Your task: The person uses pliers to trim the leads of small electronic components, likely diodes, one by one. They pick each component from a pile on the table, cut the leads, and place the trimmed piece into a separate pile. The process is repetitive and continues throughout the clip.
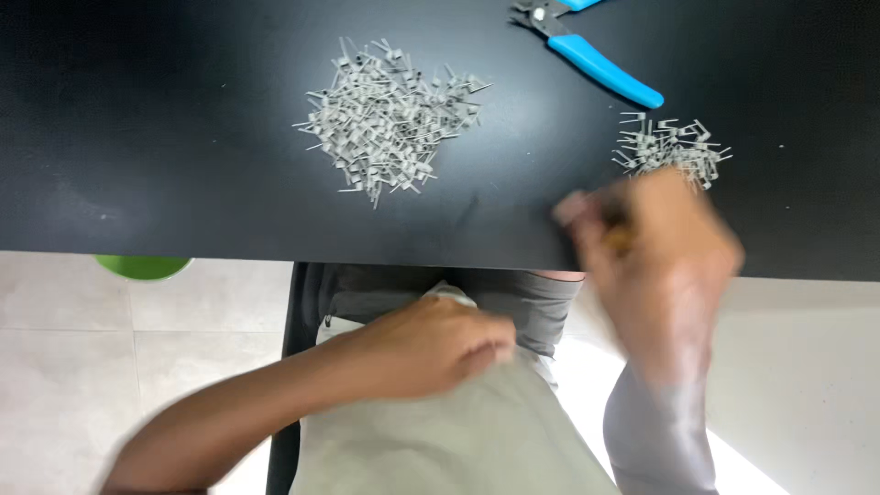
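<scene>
Lying just beyond the blurred right hand (655,247), whose fingers' grip I cannot tell, the small pile (672,147) of metal pins looked light and springy; left hand (440,344) curled on cloth (458,431).

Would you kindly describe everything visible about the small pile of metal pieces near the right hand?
The small pile is a loose heap of thin, silvery, bent wire-like pieces lying criss-crossed on the black table. It sits just beyond the blurred right hand, whose knuckles overlap its near edge; actual contact cannot be told.
</scene>
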